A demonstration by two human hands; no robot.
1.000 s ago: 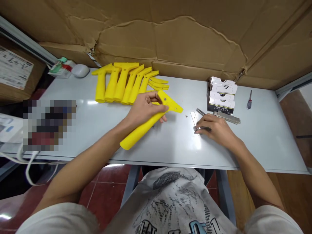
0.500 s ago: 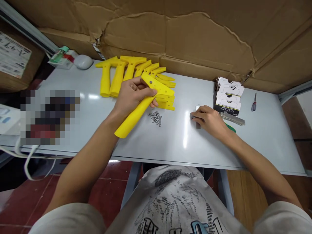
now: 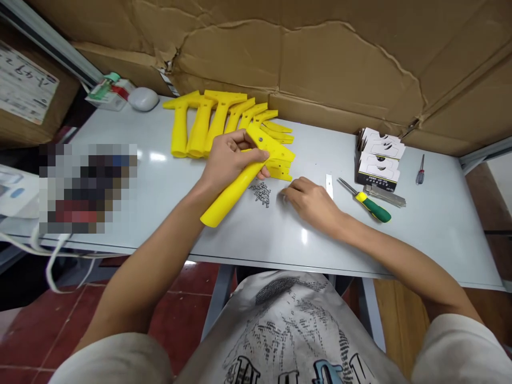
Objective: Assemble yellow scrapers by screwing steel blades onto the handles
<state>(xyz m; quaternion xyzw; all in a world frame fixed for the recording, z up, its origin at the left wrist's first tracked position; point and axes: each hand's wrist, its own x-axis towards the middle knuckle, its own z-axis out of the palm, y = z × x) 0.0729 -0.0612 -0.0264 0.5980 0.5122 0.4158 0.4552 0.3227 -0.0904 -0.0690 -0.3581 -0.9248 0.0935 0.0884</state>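
My left hand point(image 3: 234, 157) is wrapped round a yellow plastic scraper handle point(image 3: 230, 194), its wide head tilted up to the right with a metal fastener showing in it. Just right of a small heap of screws point(image 3: 262, 194), my right hand point(image 3: 306, 200) is low over the table with fingers curled together; whatever they hold, if anything, I cannot make out. A flat metal blade point(image 3: 329, 186) lies beyond that hand. Beside it rests a screwdriver point(image 3: 374, 208) with a green and yellow grip.
More yellow handles point(image 3: 180, 128) lie in a row at the back. White and black blade boxes point(image 3: 380, 160) stand at right, with a stack of metal blades point(image 3: 386, 196) before them. A small screwdriver point(image 3: 420, 173) lies farther right. Cardboard point(image 3: 312, 69) walls the rear; a white mouse point(image 3: 143, 99) sits back left.
My right hand has moved left from beside the blade toward the screws, uncovering the blade and the green screwdriver. My left hand still holds the yellow handle; the whole view has shifted slightly.
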